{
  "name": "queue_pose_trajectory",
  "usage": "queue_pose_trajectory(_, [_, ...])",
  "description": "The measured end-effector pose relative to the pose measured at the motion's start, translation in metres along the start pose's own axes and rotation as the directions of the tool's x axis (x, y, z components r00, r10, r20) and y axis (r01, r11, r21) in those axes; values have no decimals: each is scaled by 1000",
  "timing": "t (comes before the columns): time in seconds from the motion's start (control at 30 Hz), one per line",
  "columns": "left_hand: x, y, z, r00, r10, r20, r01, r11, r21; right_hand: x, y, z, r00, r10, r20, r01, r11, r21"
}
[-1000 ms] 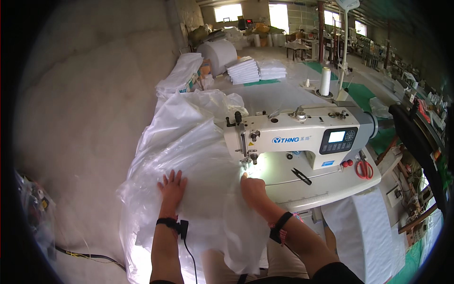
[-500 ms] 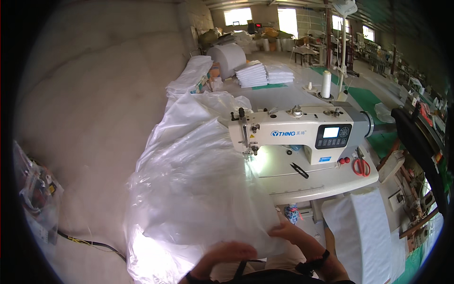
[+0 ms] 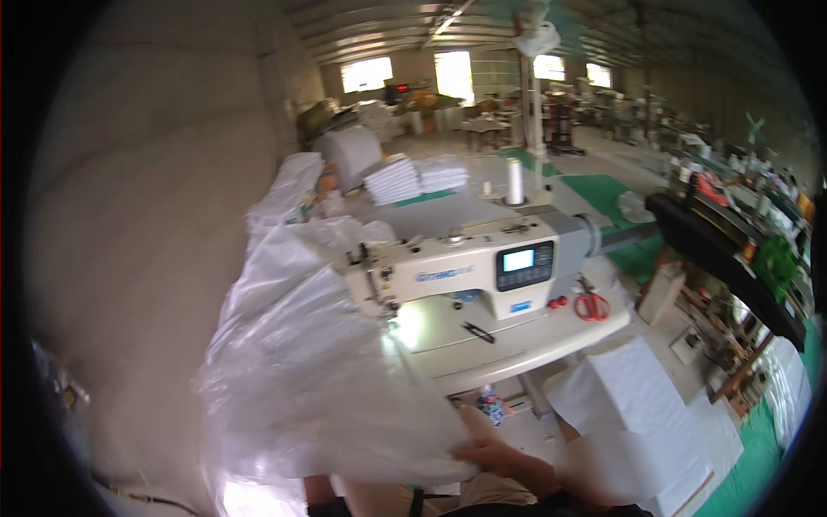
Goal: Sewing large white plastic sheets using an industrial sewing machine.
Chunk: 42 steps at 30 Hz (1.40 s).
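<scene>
A large translucent white plastic sheet point(image 3: 301, 388) drapes over the left part of the sewing table, passing under the head of a white sewing machine point(image 3: 396, 271). The machine's lamp lights the needle area. At the sheet's lower right corner, my right hand point(image 3: 487, 446) pinches the edge, its fingers partly blurred. Of my left arm only a dark bit shows at the lower edge, beside the sheet; the left hand's fingers are hidden. Black thread snips point(image 3: 479, 333) and red-handled scissors point(image 3: 592, 306) lie on the table to the right.
A white thread cone point(image 3: 514, 183) stands behind the machine. Folded white stacks point(image 3: 392, 182) and a big white roll point(image 3: 351, 158) sit further back. White material point(image 3: 620, 388) hangs in front at the right, near a long black padded object point(image 3: 724, 267). A wall point(image 3: 146, 215) runs along the left.
The view has swung right, so the machine and table appear further left. My left hand, seen above the sheet's near edge before, has dropped out of sight. My right hand still holds the sheet.
</scene>
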State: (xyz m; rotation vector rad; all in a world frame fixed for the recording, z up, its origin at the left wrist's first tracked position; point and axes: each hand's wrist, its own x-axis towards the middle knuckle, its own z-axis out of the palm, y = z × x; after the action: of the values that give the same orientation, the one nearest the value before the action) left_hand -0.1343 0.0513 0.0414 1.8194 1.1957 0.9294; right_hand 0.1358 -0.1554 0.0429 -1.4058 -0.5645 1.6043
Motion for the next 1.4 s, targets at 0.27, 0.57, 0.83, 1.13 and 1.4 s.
queue_pose_trajectory(0.27, [88,-20,-85,885,-50,-462,73,997,31,59,34,47,952,84,293,-62,995,-83])
queue_pose_trajectory(0.57, [116,-58,-147,781,-22,-624,105,990,96,86,35,84,923,170,346,-158,985,-64])
queue_pose_trajectory(0.83, [38,-68,-183,689,84,-720,250,904,345,92,46,63,971,141,195,-63,931,-359])
queue_pose_trajectory(1.13, [-65,-26,-192,646,-496,-580,759,339,556,80,39,61,986,80,145,-28,942,-334])
queue_pose_trajectory(1.4, [-24,70,-18,850,496,-176,-320,753,575,76,53,73,955,-54,292,79,994,-73])
